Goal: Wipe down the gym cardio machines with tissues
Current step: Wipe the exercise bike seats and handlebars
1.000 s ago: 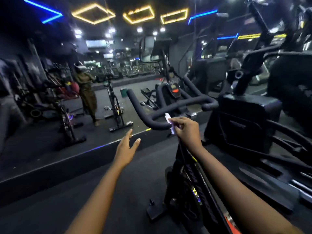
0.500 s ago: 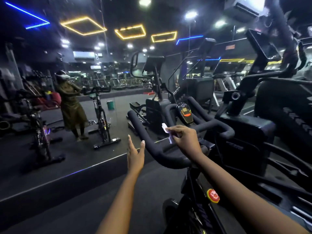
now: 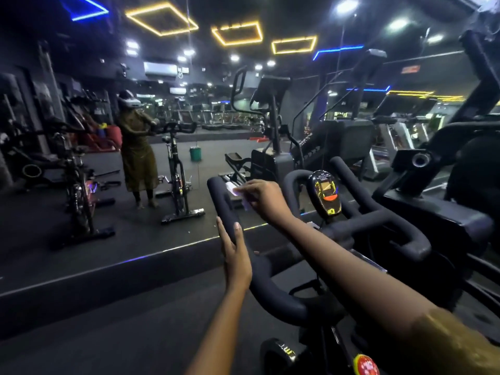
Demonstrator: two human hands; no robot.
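Both hands are working on the bike's handlebar [image 3: 273,293]. The right hand [image 3: 263,197] is pinching a white tissue [image 3: 234,189] and pressing it on the handlebar's left side, near the tip. The left hand [image 3: 235,255] is lying along that same side, lower down, with its fingers straight. A small screen [image 3: 326,194] is glowing at the handlebar's middle. The right arm is crossing over the handlebar and hiding part of it. A mirror [image 3: 108,212] is standing beyond the handlebar, and a big black machine [image 3: 438,220] is sitting to its right.

Open floor [image 3: 121,334] lies left of the handlebar [image 3: 224,204]; the console [image 3: 326,193] and elliptical machine [image 3: 433,220] crowd its right.
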